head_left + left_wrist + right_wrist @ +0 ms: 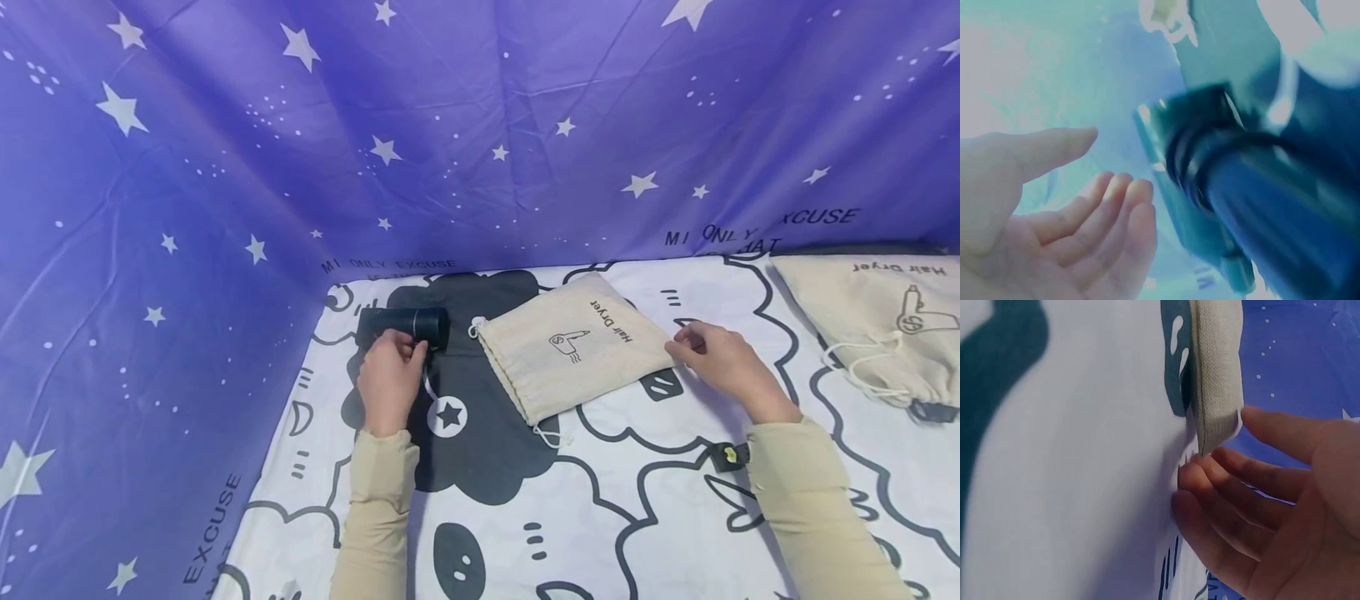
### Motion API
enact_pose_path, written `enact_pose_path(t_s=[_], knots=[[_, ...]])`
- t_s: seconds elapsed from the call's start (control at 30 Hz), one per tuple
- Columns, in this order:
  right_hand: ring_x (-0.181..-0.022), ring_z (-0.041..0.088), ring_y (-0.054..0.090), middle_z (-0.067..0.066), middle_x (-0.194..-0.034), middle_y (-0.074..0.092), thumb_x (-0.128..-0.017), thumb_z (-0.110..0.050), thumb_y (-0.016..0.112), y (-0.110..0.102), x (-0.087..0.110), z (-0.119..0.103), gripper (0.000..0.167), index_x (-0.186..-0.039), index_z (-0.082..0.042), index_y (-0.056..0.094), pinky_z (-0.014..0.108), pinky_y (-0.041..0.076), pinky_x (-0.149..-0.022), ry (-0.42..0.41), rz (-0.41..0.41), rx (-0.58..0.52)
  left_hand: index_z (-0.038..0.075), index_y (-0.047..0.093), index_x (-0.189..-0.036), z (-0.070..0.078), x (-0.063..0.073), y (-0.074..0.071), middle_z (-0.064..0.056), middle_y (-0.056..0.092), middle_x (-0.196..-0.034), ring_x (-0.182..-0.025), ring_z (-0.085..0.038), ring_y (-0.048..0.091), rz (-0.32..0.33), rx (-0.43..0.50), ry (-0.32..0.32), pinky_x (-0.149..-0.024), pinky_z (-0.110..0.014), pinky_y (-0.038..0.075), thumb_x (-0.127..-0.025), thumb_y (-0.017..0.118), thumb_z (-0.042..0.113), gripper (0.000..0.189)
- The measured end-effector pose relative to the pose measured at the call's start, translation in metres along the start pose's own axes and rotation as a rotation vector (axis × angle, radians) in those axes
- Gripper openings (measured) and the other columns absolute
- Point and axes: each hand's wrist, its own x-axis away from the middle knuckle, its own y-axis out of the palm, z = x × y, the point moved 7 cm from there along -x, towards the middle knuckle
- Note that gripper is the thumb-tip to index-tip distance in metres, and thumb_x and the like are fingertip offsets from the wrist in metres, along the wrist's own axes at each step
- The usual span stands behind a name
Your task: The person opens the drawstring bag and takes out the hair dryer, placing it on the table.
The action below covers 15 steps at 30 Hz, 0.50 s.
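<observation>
In the head view, a dark hair dryer lies on the left of the printed cloth. My left hand is right beside it, fingertips at its near side. The left wrist view shows that hand with thumb and fingers apart and nothing between them, next to the dryer's dark body and black rings. A beige drawstring bag printed "Hair Dryer" lies flat in the middle. At its right corner, my right hand pinches the fabric; the right wrist view has the bag's corner between thumb and fingers.
Another beige bag with white cords lies at the far right, something dark at its mouth. A small black item with a yellow mark is near my right sleeve. Purple star-printed curtains stand behind and to the left.
</observation>
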Motion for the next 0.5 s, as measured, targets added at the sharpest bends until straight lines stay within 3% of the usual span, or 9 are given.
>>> enact_pose_path(t_s=[0.17,0.3,0.5], knots=[[-0.091,0.035,0.061,0.021,-0.100,0.067,-0.100,-0.039,0.055,0.001,0.004,0.005,0.043,-0.108,0.003,0.063,0.051,0.045,-0.079,0.028,-0.053,0.016,0.007,0.071,-0.095,0.021,-0.003,0.013,-0.003,0.073,-0.083,-0.075,-0.022,0.069,-0.019,0.071,0.042,-0.071,-0.047,0.052,-0.089,0.073,0.022,0.016],[-0.081,0.029,0.061,0.019,-0.096,0.068,-0.100,-0.042,0.055,0.001,0.006,0.009,0.047,-0.109,0.003,0.064,0.049,0.045,-0.077,0.049,-0.080,0.017,0.009,0.071,-0.095,0.035,-0.005,0.027,-0.002,0.073,-0.084,-0.075,-0.020,0.069,-0.041,0.107,0.070,-0.070,-0.045,0.053,-0.090,0.072,0.022,0.014],[-0.077,0.024,0.057,0.011,-0.087,0.066,-0.100,-0.042,0.055,0.001,0.008,0.009,0.045,-0.104,0.001,0.067,0.042,0.043,-0.073,0.048,-0.088,0.031,0.008,0.072,-0.103,0.050,-0.004,0.048,-0.008,0.070,-0.093,-0.078,-0.022,0.067,-0.104,0.140,0.095,-0.071,-0.045,0.052,-0.092,0.071,0.023,0.019]])
